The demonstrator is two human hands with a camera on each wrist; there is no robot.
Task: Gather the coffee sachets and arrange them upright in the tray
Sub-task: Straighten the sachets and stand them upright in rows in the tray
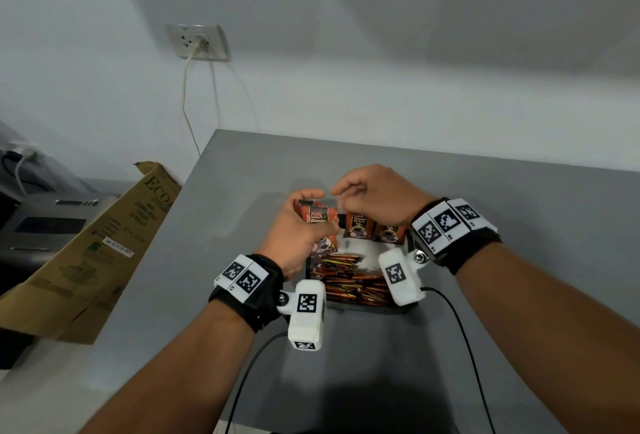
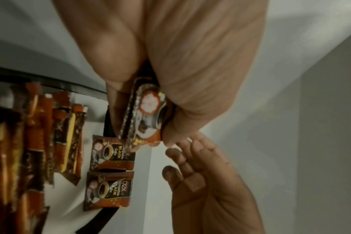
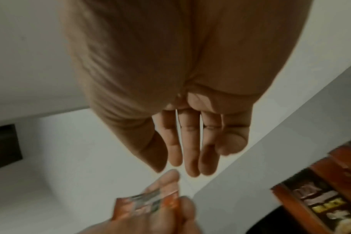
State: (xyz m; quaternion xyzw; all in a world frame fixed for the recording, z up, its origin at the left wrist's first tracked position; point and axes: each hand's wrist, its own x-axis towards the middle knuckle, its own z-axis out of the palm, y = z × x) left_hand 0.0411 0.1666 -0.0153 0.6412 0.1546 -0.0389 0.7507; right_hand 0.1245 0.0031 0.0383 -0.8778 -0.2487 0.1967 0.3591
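Left hand clamps a stack of D2X sachets, upright, logo on top; right hand loose beside it, holding nothing, above "D2X BLACK Coffee" sachets in the tray.

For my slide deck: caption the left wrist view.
Left hand grips stacked coffee sachets above the tray.

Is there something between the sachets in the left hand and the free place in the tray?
Nothing visible blocks them. The left hand grips the stack of sachets just above the tray; the right hand, empty, hovers beside.
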